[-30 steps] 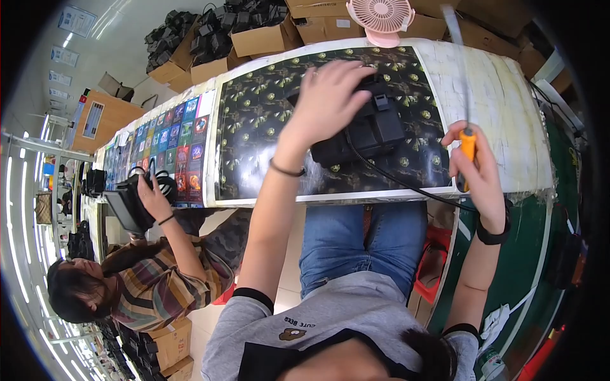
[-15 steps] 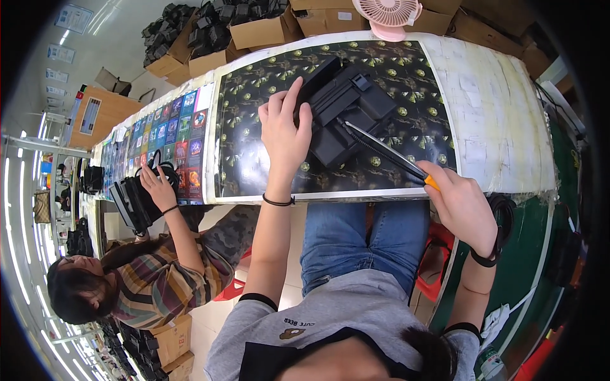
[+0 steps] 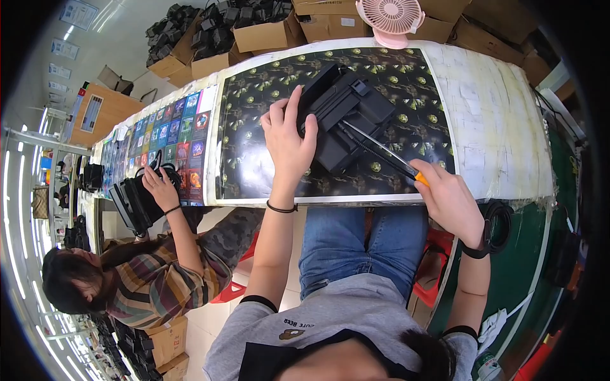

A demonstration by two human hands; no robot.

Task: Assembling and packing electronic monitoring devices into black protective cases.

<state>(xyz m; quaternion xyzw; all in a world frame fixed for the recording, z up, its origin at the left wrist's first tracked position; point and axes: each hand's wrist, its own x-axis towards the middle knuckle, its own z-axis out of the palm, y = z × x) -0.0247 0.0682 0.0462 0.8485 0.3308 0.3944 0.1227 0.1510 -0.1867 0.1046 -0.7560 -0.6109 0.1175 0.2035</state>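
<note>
A boxy black plastic device [image 3: 365,105] with a raised flap along its left side lies at an angle on the table. My left hand [image 3: 287,136] grips its left edge, index finger along the flap and thumb on the near side. In my right hand [image 3: 450,202] is a screwdriver [image 3: 379,144], its orange handle mostly hidden in my fingers. The long metal shaft slants up and left, its tip against the middle of the device. A black cable runs from the device beneath the shaft; where it ends is hidden.
A dark patterned mat [image 3: 254,171] covers the table [image 3: 502,120]. A pink fan [image 3: 391,19] and cardboard boxes [image 3: 264,37] of black parts stand beyond. On the left, a co-worker [image 3: 159,286] handles another black device [image 3: 135,203]. Coiled black cable [image 3: 499,225] hangs at right.
My right hand has moved slightly left with the screwdriver, and its wrist has turned. The screwdriver's tip stays at the device's middle. The co-worker's head has tipped lower.
</note>
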